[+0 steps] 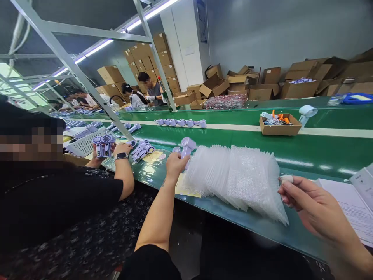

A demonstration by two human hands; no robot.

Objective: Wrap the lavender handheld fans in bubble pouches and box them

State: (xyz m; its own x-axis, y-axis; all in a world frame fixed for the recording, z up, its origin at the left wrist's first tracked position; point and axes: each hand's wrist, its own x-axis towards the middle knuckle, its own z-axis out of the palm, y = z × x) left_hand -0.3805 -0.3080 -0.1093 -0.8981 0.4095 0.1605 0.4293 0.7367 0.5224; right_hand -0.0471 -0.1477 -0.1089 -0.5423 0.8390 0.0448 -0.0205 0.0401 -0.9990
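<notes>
left hand [175, 167] wrapped round a fan [188, 143], right hand [310, 200] near-pinched, hold unclear, apparently separating bubble bags [241, 179] beside its fingertips, next needing finesse

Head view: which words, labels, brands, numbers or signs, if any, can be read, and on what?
None can be read clearly.
White printed sheet at the right: lines of print, too small and blurred.
Stacked cartons at the back: pale labels, too small.
Dark panel on the pillar: marks too dim.
</notes>
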